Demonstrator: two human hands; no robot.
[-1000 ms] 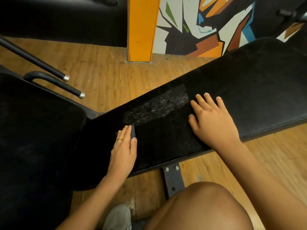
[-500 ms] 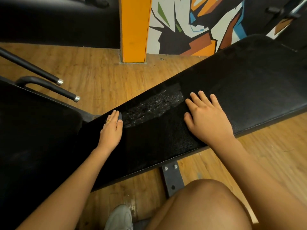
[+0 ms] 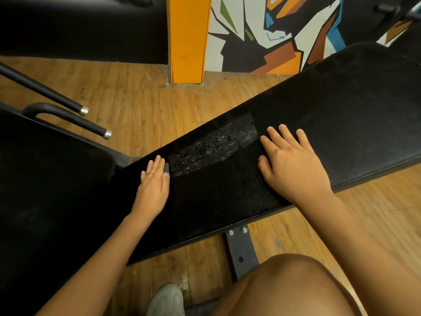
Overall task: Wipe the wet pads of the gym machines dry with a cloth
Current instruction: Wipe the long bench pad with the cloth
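Nearest you, your bare knee (image 3: pixel 284 286) and a grey shoe (image 3: pixel 166 299) sit over the steel bracket (image 3: pixel 241 254) that carries the long bench pad (image 3: pixel 341 124).

Your left hand (image 3: pixel 152 185) lies flat on the pad's narrow end, fingers straight and together. A small grey-blue sliver shows beside the index finger, which I take to be the cloth (image 3: pixel 166 168) pressed under the palm (most of it is hidden, so I cannot say how it is folded). The hand is pressing it down rather than gripping it.

Your right hand (image 3: pixel 293 165) is spread open on the pad further along, fingers released and holding nothing; it looks to be steadying you.

Between the two hands, along the far edge, a glistening wet patch (image 3: pixel 214 144) remains, beaded with droplets. The near strip of the pad between your hands looks matte and dry. So I judge the job partway done here: the patch just beyond your left fingertips is the next stretch, and the wide end shows faint specks that may need a pass too.

To your left is a second black pad (image 3: pixel 45 190); whether it is wet I cannot tell. Beyond lie two black handle bars (image 3: pixel 68 117), the wood floor (image 3: pixel 136 94), an orange pillar (image 3: pixel 188 39) and a painted mural wall (image 3: pixel 273 30).
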